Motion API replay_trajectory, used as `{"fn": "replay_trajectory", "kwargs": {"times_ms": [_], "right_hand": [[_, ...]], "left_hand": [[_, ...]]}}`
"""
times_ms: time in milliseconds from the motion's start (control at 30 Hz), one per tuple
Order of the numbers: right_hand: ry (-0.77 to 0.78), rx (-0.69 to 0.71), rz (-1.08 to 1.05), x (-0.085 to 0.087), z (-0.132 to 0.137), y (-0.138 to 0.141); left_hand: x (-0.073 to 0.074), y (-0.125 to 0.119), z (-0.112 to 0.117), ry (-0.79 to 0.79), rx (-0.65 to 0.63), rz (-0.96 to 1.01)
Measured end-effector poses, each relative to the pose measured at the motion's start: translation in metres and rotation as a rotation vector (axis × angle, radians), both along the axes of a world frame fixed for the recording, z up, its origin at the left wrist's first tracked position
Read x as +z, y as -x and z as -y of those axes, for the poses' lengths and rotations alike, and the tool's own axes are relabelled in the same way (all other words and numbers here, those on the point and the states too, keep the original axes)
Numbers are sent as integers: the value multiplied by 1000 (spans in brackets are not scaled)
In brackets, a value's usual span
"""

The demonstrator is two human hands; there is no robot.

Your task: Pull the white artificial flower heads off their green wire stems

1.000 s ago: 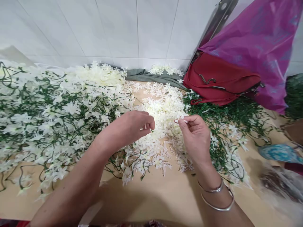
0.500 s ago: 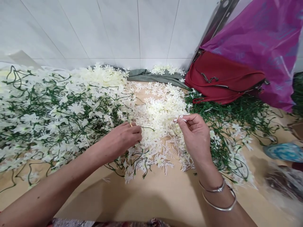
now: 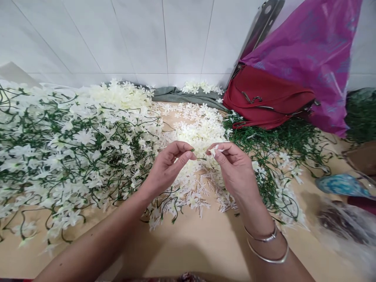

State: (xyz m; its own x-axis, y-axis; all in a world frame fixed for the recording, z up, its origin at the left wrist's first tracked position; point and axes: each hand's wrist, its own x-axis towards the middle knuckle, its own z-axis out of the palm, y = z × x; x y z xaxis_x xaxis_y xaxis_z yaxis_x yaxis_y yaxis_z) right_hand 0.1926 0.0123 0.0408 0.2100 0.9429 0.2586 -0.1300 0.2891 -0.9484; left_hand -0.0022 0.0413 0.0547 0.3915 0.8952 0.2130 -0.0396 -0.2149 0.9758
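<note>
My right hand (image 3: pixel 236 168) is closed in a pinch on a small white artificial flower (image 3: pixel 216 151), whose petals show at the fingertips. Facing it, my left hand (image 3: pixel 170 164) pinches a thin green plastic stem (image 3: pixel 192 149), of which only a little shows past the thumb and finger. A narrow gap separates the two hands. Beneath them lies a heap of loose white flower heads (image 3: pixel 190 133), with thin pale stamens (image 3: pixel 202 184) scattered toward me. Left of my left hand spreads a large pile of white flowers on green stems (image 3: pixel 82 137).
Bare green stems (image 3: pixel 270 139) lie at right, beneath a red bag (image 3: pixel 264 98) and a purple plastic bag (image 3: pixel 311 51). A grey-green cloth (image 3: pixel 176 94) runs along the tiled wall (image 3: pixel 188 35). At far right are a blue patterned item (image 3: pixel 337 184) and a clear plastic bag (image 3: pixel 349 227).
My left hand has risen from the edge of the flower pile and moved right, close to my right hand. The right hand keeps its white flower. The view has shifted slightly right.
</note>
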Motion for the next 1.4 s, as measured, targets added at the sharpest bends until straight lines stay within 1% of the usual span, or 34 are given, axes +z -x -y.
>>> {"fn": "replay_trajectory", "kwargs": {"times_ms": [100, 200, 400, 533, 633, 767, 833, 1033, 1167, 1267, 1400], "right_hand": [[4, 46, 139, 3, 1, 2], [15, 79, 220, 3, 3, 6], [151, 143, 178, -6, 2, 11], [176, 155, 205, -12, 1, 12], [177, 141, 238, -14, 1, 12], [137, 58, 347, -14, 3, 14], [132, 45, 393, -14, 3, 16], [185, 89, 338, -27, 2, 21], [183, 86, 325, -33, 0, 22], [227, 105, 286, -33, -1, 20], [299, 142, 215, -28, -5, 15]], "left_hand": [[-14, -2, 5, 111, 29, 79], [-19, -1, 7, 173, 50, 92], [-23, 0, 8, 175, 6, 81], [-28, -1, 8, 187, 1, 74], [-31, -2, 9, 210, 3, 79], [-33, -4, 10, 234, 20, 93], [-34, -5, 11, 234, 34, 78], [-40, -4, 10, 236, 51, 24], [-44, -4, 9, 193, 70, -37], [-45, -5, 9, 181, 71, -51], [-45, -7, 8, 235, 42, 9]]}}
